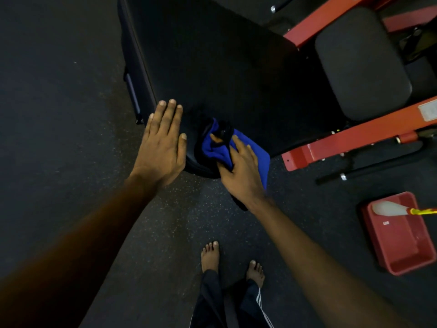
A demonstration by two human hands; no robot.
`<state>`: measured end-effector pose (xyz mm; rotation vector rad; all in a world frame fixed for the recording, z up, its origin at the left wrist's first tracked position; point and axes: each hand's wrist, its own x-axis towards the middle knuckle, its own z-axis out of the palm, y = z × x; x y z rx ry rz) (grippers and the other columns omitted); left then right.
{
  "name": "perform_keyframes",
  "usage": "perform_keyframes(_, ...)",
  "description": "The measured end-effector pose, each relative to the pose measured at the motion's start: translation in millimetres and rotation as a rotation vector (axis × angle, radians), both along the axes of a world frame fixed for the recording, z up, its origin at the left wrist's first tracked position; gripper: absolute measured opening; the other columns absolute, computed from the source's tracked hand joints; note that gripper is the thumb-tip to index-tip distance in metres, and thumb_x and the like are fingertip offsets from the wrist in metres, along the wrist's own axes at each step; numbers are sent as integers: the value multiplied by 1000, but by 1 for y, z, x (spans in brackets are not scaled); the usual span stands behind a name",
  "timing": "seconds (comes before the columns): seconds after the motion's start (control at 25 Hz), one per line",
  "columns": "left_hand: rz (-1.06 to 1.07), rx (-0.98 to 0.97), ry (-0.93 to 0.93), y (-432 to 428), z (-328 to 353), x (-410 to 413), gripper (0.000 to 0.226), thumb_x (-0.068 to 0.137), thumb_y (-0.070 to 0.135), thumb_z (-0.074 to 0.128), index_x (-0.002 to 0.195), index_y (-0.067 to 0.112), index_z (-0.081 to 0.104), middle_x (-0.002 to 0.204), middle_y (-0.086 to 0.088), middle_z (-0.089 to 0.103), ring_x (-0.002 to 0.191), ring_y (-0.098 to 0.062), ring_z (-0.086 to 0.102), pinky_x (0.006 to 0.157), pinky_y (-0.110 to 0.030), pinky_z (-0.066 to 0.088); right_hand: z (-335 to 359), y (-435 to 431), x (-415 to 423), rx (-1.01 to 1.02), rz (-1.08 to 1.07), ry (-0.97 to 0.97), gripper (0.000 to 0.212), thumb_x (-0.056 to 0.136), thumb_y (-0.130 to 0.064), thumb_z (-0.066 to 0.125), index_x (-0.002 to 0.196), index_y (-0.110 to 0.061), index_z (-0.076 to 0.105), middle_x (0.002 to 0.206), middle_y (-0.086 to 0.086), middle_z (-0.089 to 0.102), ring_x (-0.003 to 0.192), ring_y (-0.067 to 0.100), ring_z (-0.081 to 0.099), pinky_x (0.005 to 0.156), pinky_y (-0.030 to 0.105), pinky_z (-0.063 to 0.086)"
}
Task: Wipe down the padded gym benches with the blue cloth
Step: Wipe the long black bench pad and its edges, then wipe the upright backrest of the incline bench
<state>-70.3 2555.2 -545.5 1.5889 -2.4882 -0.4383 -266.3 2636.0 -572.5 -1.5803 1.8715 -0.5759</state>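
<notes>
The left hand (163, 147) is released: flat, fingers straight and together, palm down. Its fingertips lie over the near left corner of the bench (212, 67), a broad black pad. Whether they press on it cannot be told.

Just right of that hand, apart from it, the cloth (250, 147) lies bunched on the near edge of the same pad, with one blue flap hanging over the edge. Something black is bundled in its folds (too dark to name).

The right hand (241, 171) grasps the cloth from the near side. Its fingers are curled over the blue fabric, and one fingertip shows through the folds. So the cloth sits in the right hand, between the two hands, and nearer the right.

Further right a red frame (354, 136) runs beside the bench, and a smaller pad (361, 65) lies between its bars.

At the far right a red tub (399, 254) stands on the floor (59, 114), well apart from both hands. Across its far end lies a pale, blurred bottle (387, 208), whose yellow end pokes out over the right rim. The rest of the tub's bottom shows bare red.
</notes>
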Motion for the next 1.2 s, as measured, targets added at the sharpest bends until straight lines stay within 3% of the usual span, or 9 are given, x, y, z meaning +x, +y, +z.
perform_keyframes(0.2, 86, 44, -59, 6, 16, -15, 60, 105, 29, 29, 159, 5, 17, 168, -12, 7, 156, -23, -2, 126, -41, -1, -13, -14, -27, 212, -422, 79, 52, 100, -38, 51, 149, -20, 44, 153, 9, 40, 141, 30, 38, 116, 56, 29)
perform_keyframes(0.36, 72, 85, 136, 14, 40, -59, 48, 102, 15, 46, 149, 9, 43, 160, -12, 35, 150, -23, 25, 123, -32, 13, 6, -18, -67, 269, -621, -33, 54, 104, -34, 47, 153, -16, 36, 143, 15, 45, 128, 35, 50, 106, 48, 43)
perform_keyframes(0.48, 32, 260, 276, 16, 64, -99, 37, 102, 14, 48, 137, 12, 60, 129, -14, 64, 117, -28, 59, 98, -30, 44, 36, -5, -108, 242, -583, -127, 45, 104, -34, 47, 145, -15, 46, 134, 16, 54, 122, 34, 55, 98, 39, 45)
perform_keyframes(0.56, 55, 326, 307, 15, 95, -123, 33, 102, 17, 49, 132, 14, 63, 111, -15, 69, 92, -33, 64, 79, -31, 47, 68, 7, -135, 233, -535, -180, 40, 104, -40, 47, 138, -19, 52, 127, 12, 61, 118, 31, 59, 91, 33, 46)
perform_keyframes(0.68, 86, 361, 326, 14, 161, -151, 30, 104, 25, 50, 129, 18, 66, 94, -7, 72, 68, -18, 58, 64, -27, 45, 137, 21, -176, 192, -511, -190, 40, 102, -47, 49, 133, -23, 58, 123, 8, 67, 115, 28, 62, 86, 29, 43)
perform_keyframes(0.84, 69, 488, 288, 10, 254, -186, 32, 104, 36, 48, 123, 21, 68, 114, -2, 70, 99, -17, 58, 82, -30, 39, 252, 29, -224, 121, -516, -180, 47, 95, -63, 50, 121, -26, 65, 115, 4, 71, 110, 26, 65, 90, 33, 49)
perform_keyframes(1.0, -3, 459, 313, 14, 352, -235, 33, 104, 38, 48, 120, 20, 70, 112, -1, 72, 106, -24, 61, 83, -30, 39, 372, 35, -267, 36, -479, -146, 42, 94, -68, 47, 102, -31, 64, 99, 2, 69, 92, 24, 64, 79, 32, 46)
perform_keyframes(1.12, -65, 387, 324, 21, 410, -268, 35, 104, 40, 47, 120, 20, 71, 114, -4, 72, 111, -25, 60, 87, -30, 39, 439, 48, -290, -35, -470, -104, 44, 95, -67, 48, 114, -32, 65, 104, 2, 69, 94, 23, 64, 80, 32, 46)
perform_keyframes(1.2, -111, 324, 333, 29, 454, -289, 36, 104, 42, 47, 122, 21, 70, 117, -7, 71, 116, -27, 60, 94, -33, 43, 487, 65, -306, -69, -469, -84, 40, 94, -67, 48, 109, -34, 65, 102, 2, 69, 96, 24, 66, 79, 30, 46)
